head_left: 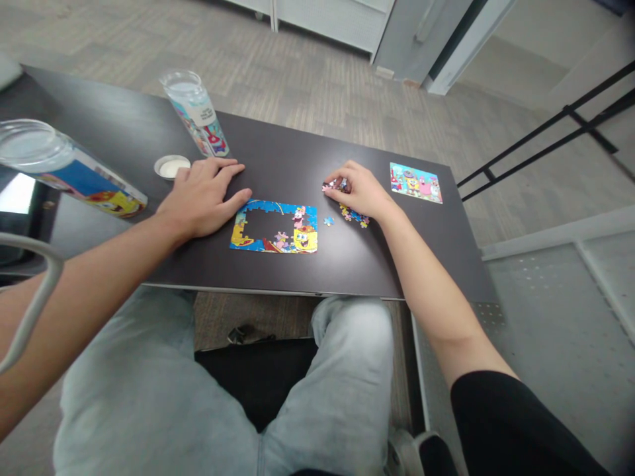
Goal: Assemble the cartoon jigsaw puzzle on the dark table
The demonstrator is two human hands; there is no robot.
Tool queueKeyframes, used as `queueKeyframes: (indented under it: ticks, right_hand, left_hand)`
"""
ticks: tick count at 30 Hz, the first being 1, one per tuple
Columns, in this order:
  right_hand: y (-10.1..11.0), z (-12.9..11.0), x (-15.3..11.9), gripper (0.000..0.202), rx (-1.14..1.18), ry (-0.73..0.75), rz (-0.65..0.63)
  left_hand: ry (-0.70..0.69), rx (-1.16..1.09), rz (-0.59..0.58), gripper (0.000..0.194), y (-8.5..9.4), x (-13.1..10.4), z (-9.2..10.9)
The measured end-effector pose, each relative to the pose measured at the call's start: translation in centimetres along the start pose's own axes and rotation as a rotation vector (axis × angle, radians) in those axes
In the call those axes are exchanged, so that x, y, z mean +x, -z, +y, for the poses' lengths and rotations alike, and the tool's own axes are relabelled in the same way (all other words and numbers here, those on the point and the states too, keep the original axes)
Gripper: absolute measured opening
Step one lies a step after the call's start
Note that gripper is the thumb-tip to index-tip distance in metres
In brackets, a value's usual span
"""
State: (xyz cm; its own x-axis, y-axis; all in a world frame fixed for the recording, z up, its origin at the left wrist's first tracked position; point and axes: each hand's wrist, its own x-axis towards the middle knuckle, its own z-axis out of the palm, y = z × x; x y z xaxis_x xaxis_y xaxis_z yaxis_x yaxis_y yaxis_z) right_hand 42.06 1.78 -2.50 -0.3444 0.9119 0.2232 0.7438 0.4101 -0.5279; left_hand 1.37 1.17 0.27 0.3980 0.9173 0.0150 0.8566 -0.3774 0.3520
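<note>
A jigsaw puzzle frame (305, 240) lies partly joined on the dark table, its border put together around a bare middle, with cartoon figures at the right and bottom. My left hand (201, 195) rests flat on the table, fingers spread, thumb at the puzzle's upper left corner. Over a small pile of loose puzzle pieces (354, 215) is my right hand (357, 188), fingers curled, with a puzzle piece (326, 188) at the thumb and fingertips. The hand partly hides the pile. One blue puzzle piece (329, 221) lies apart between puzzle and pile.
A picture card (415, 183) lies at the table's right. Two clear cylindrical containers with cartoon labels, a farther one (198, 116) and a nearer one (74, 168), stand at the left. Between them is a round white lid (171, 166). Black rails (546, 132) run beyond the right edge.
</note>
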Motion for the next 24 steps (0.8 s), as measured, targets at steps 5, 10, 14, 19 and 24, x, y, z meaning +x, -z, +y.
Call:
queueKeyframes:
  ticks: [5,10,14,19,24]
  right_hand:
    - [0.2,-0.4,0.0,0.005,0.035,-0.025,-0.028]
    - [0.2,-0.4,0.1,0.011,0.087,-0.047,-0.039]
    - [-0.1,-0.7,-0.1,0.015,0.122,-0.029,-0.045]
    - [-0.1,-1.5,-0.4,0.02,0.227,-0.052,-0.089]
    - [-0.4,-3.0,-0.7,0.042,0.484,-0.055,-0.167]
  left_hand:
    - [0.013,-0.009,-0.004,0.102,0.2,-0.1,0.4]
    - [0.027,0.008,-0.011,0.104,0.2,-0.2,0.6]
    - [0.024,0.007,-0.016,0.106,0.3,-0.3,0.8]
    - [0.024,0.009,-0.014,0.105,0.2,-0.3,0.8]
    - [0.028,-0.003,-0.012,0.105,0.1,-0.2,0.6]
